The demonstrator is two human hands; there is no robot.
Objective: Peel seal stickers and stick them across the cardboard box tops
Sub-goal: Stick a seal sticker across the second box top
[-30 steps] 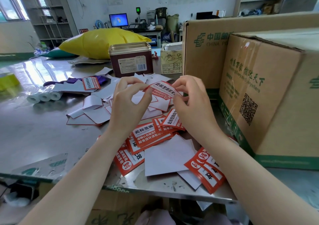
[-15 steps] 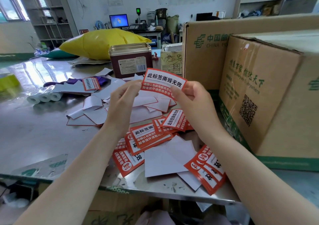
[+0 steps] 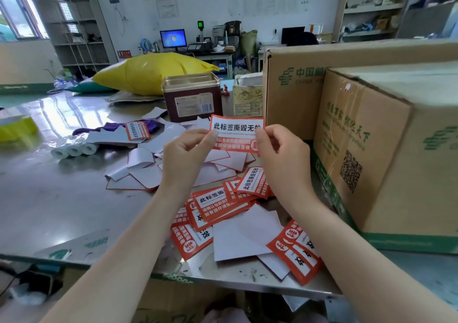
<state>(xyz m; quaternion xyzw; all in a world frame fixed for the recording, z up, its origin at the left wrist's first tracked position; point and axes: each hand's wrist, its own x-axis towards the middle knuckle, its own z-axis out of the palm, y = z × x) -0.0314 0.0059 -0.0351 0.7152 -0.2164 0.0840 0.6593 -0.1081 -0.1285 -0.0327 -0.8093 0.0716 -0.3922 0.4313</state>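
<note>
Pinching seal sticker (image 3: 236,134) | left hand (image 3: 184,158) fingers left edge; right hand (image 3: 280,154) fingers apparently right edge

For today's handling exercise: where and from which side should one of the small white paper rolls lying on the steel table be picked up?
Take the nearest paper roll across its round middle, fingers coming down from above on either side. The three rolls lie flat side by side, apparently touching, so only the top and the outer flank seem free; the ends face the table edge. Expect it to be light and likely to roll.
</note>
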